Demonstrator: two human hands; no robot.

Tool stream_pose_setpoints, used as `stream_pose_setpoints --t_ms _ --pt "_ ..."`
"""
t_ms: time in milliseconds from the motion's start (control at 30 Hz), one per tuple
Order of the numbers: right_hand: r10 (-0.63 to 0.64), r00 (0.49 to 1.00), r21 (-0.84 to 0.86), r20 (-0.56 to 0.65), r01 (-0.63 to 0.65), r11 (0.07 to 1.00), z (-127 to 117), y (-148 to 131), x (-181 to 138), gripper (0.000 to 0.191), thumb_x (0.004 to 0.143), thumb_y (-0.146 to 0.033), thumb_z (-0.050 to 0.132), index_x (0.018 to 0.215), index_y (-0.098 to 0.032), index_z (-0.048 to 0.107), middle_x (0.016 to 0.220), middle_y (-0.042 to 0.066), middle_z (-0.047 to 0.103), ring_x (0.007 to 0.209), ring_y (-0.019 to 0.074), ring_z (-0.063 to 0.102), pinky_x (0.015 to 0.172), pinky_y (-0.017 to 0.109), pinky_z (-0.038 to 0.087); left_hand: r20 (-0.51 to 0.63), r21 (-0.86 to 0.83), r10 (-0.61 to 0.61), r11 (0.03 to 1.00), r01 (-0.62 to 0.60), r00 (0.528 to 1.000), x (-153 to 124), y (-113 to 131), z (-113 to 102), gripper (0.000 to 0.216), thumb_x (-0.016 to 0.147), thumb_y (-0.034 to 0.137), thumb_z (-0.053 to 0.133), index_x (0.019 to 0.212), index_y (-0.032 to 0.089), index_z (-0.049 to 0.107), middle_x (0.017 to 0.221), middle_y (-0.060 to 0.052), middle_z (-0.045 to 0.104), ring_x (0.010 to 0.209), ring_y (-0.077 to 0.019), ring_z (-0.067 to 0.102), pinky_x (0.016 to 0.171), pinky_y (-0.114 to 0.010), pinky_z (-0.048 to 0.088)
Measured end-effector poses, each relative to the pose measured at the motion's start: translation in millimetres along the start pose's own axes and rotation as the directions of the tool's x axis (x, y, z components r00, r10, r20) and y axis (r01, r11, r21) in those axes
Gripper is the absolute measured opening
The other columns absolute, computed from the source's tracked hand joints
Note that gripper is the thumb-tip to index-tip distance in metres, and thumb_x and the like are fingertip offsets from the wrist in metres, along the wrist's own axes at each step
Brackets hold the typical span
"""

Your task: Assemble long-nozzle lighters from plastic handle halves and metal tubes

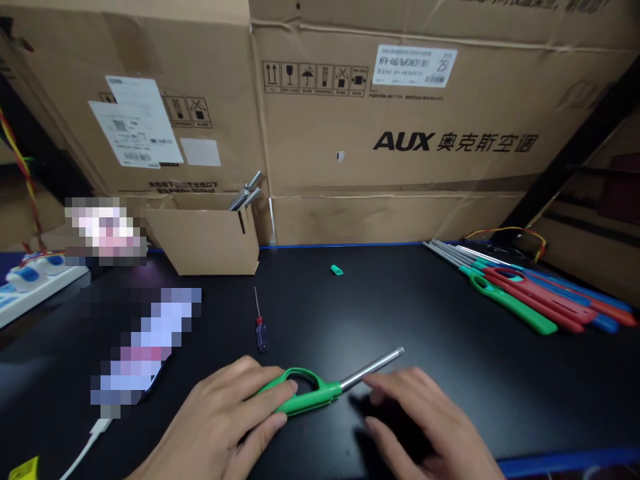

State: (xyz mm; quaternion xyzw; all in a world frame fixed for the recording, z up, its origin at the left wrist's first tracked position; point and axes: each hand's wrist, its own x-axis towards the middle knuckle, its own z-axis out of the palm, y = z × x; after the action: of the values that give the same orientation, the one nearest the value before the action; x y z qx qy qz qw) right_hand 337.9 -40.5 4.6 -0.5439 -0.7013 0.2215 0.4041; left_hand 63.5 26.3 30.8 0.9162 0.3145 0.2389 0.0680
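A green long-nosed lighter [320, 390] with a metal tube lies on the black table [400, 313] near the front edge. My left hand [225, 420] is closed round its green handle, with fingers over the trigger loop. My right hand [425, 427] rests just right of the handle, fingers spread and low over the table, fingertips close beside the metal tube; it holds nothing.
A small screwdriver [259, 327] lies behind the lighter. A green cap [337, 270] sits further back. Several green, red and blue lighters [530, 297] lie at the right. A small open carton [205, 237] with metal parts stands before large cardboard boxes [400, 133]. A power strip [35, 280] is at far left.
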Motion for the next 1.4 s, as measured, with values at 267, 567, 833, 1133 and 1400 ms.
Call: stream_pose_setpoints --t_ms 267,567,833,1133,1400 --pt "-0.183 0.973 -0.047 0.138 0.191 0.981 25 -8 29 0.07 0.083 -0.006 0.059 0.144 -0.03 0.036 0.116 0.006 0.065 0.107 0.0237 0.056 0.095 0.044 0.046 0.068 -0.287 -0.165 0.941 0.178 0.984 0 -5 3 0.035 0.093 0.027 0.058 0.125 0.036 0.065 0.118 -0.003 0.074 0.102 -0.0213 0.066 0.091 -0.034 0.054" --pt "-0.173 0.972 -0.048 0.156 0.183 0.982 18 -7 24 0.059 0.087 -0.009 0.057 0.14 -0.03 0.041 0.116 0.006 0.063 0.108 0.0238 0.054 0.096 0.044 0.044 0.001 -0.32 -0.622 0.742 0.59 0.783 -11 -19 -17 0.038 0.08 0.052 0.066 0.112 0.032 0.069 0.114 0.0 0.076 0.102 -0.022 0.072 0.088 -0.028 0.057" --pt "-0.198 0.962 -0.152 0.187 0.228 0.962 6 -7 25 0.03 0.094 -0.019 0.056 0.122 -0.029 0.059 0.114 0.006 0.065 0.106 0.0242 0.058 0.095 0.044 0.046 -0.117 -0.182 -0.668 0.742 0.645 0.735 -37 -22 -17 0.042 0.081 0.056 0.063 0.117 0.035 0.062 0.116 0.003 0.075 0.107 -0.0191 0.071 0.087 -0.019 0.055" --pt "-0.288 0.937 -0.203 0.197 0.326 0.923 2 -4 25 0.034 0.095 -0.013 0.05 0.124 -0.027 0.06 0.105 0.007 0.067 0.092 0.0211 0.062 0.08 0.035 0.053 -0.247 0.025 -0.501 0.852 0.522 0.829 -46 -26 0 0.037 0.085 0.054 0.06 0.119 0.04 0.058 0.107 0.009 0.078 0.091 -0.0156 0.076 0.076 -0.018 0.059" --pt "-0.338 0.912 -0.19 0.232 0.383 0.904 2 1 29 0.02 0.101 -0.019 0.045 0.112 -0.019 0.062 0.096 0.009 0.066 0.085 0.017 0.063 0.07 0.025 0.055 -0.213 0.12 -0.425 0.882 0.455 0.88 -64 -35 16 0.047 0.085 0.052 0.061 0.13 0.039 0.051 0.112 0.008 0.074 0.094 -0.0157 0.074 0.079 -0.02 0.059"
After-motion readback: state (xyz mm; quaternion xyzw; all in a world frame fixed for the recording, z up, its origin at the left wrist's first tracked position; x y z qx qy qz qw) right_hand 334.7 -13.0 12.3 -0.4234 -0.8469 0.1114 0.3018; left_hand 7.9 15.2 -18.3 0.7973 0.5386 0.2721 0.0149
